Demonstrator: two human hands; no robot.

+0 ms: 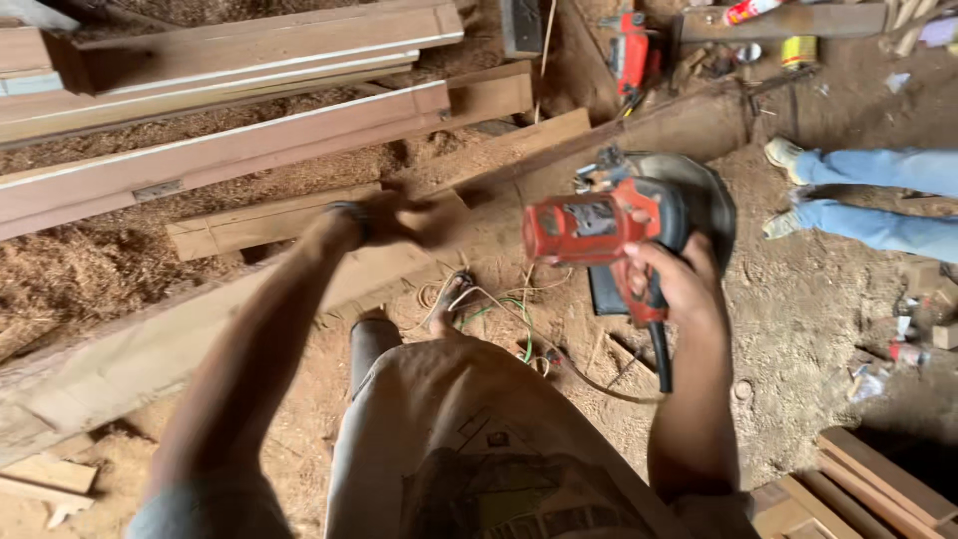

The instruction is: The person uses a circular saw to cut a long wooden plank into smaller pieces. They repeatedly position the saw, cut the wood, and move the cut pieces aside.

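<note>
- Two hands were in my view: the right hand (679, 284) had its fingers clamped on the handle of a red circular saw (624, 225), held up off the ground at about three o'clock from the middle of the picture.
- The left hand (399, 218) rested on a long plank (200, 324) at about eleven o'clock; it was blurred, so I could not tell how its fingers lay.
- The plank ran slantwise from eight o'clock up toward one o'clock, over sawdust.
- A tangle of wires (499, 309) lay on the ground near six o'clock of the saw.
- Another person's legs in blue jeans (878, 195) lay at three o'clock, well apart.
- Stacked beams (230, 60) filled eleven o'clock.
</note>
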